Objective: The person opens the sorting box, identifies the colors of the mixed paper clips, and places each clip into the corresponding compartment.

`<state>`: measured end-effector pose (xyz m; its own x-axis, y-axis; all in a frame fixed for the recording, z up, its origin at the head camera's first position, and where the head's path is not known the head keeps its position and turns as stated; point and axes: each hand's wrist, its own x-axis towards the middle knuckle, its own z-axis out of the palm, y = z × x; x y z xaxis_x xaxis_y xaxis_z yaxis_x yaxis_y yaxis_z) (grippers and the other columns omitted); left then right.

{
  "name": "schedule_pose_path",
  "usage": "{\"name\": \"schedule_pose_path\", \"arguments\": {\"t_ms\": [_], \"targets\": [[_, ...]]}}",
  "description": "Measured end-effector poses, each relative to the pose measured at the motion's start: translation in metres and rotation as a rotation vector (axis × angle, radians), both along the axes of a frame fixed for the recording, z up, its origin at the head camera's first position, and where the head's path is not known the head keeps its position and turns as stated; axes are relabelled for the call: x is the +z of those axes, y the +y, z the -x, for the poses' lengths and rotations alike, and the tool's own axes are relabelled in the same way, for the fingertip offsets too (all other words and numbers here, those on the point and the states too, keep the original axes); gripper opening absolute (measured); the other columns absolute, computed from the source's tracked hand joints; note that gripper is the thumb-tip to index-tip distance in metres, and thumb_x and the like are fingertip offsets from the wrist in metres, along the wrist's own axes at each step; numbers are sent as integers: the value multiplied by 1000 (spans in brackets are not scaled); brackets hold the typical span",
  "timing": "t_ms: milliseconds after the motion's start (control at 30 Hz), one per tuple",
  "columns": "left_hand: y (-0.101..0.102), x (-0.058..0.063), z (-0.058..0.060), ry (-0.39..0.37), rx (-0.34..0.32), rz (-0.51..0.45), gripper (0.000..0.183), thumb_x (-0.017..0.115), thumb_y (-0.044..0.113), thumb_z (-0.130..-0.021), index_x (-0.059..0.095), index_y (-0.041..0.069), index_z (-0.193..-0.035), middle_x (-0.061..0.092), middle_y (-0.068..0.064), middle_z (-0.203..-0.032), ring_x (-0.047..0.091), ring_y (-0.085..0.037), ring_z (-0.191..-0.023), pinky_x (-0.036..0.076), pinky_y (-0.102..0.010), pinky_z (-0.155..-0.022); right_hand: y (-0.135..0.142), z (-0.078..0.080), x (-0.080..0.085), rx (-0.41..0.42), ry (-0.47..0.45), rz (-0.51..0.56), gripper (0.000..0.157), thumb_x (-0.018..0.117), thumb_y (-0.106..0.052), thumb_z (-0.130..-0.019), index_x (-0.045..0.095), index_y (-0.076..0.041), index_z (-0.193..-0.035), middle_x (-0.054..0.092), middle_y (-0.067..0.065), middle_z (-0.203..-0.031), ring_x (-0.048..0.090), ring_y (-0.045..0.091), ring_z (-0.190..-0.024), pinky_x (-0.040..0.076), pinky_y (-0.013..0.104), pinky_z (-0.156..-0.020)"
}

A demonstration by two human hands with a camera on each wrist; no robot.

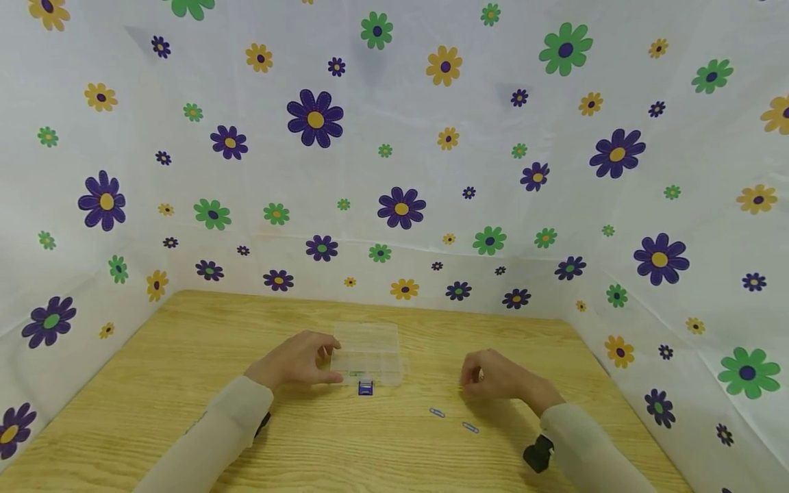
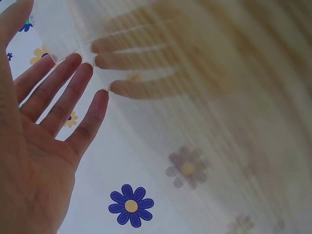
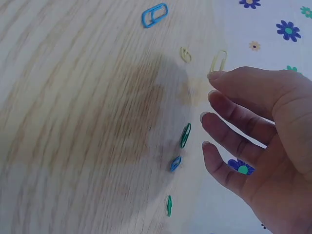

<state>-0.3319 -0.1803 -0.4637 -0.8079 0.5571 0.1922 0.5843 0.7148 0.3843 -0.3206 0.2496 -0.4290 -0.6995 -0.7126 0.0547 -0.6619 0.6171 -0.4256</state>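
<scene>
A clear plastic compartment box point(image 1: 371, 363) lies on the table with its lid raised at the back. A small green piece point(image 1: 356, 374) shows inside, and a small blue piece point(image 1: 366, 387) sits at the front edge. My left hand point(image 1: 306, 357) is at the box's left side, thumb by the front corner. Its fingers point(image 2: 80, 97) look nearly straight in the left wrist view. To the right of the box, my right hand point(image 1: 493, 375) pinches a yellow paper clip point(image 3: 223, 60) between thumb and fingertip, close over the table.
Two bluish paper clips point(image 1: 437, 412) point(image 1: 470, 427) lie in front of my right hand. The right wrist view also shows green paper clips point(image 3: 185, 135) and a small blue one point(image 3: 175, 163). Flower-printed white cloth point(image 1: 394, 157) walls the wooden table point(image 1: 345, 445) at the back and sides.
</scene>
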Motion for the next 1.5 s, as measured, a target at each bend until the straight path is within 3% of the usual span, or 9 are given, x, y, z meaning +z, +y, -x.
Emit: {"name": "schedule_pose_path", "arguments": {"t_ms": [267,533,933,1400,1500], "targets": [[-1,-1,1,5,-15,-4,67,82,55,-81,71,5,-123,74,-4,-105,67,-18,-95,58,-40,-87,-14,2,2,-49,-16,31,3,70,-9,-95,71,-10,-92,71,-2,-89,61,4,-80,53,20,-70],[-1,-2,2,14,-18,-11,66,83,55,-80,71,5,-122,74,-4,-105,67,-18,-95,58,-40,-87,-29,5,4,-18,5,64,4,71,-10,-96,71,-10,-92,71,0,-89,63,5,-80,54,21,-69],[1,-3,1,-4,27,-13,66,82,58,-79,71,9,-122,73,0,-105,64,-15,-94,57,-40,-89,-61,12,10,13,2,51,9,71,-8,-95,76,-6,-88,70,1,-92,63,4,-82,54,21,-70],[1,-4,2,-12,20,-8,66,82,58,-79,71,9,-123,73,0,-106,64,-14,-95,57,-39,-89,-98,20,18,49,27,19,8,72,-10,-95,78,-7,-89,71,2,-92,65,8,-84,54,20,-74],[1,-3,1,-5,13,-8,66,83,57,-79,71,8,-122,73,-1,-105,64,-15,-94,57,-40,-88,-106,22,18,67,45,18,7,73,-10,-94,77,-8,-89,71,3,-92,65,9,-83,57,24,-76]]}}
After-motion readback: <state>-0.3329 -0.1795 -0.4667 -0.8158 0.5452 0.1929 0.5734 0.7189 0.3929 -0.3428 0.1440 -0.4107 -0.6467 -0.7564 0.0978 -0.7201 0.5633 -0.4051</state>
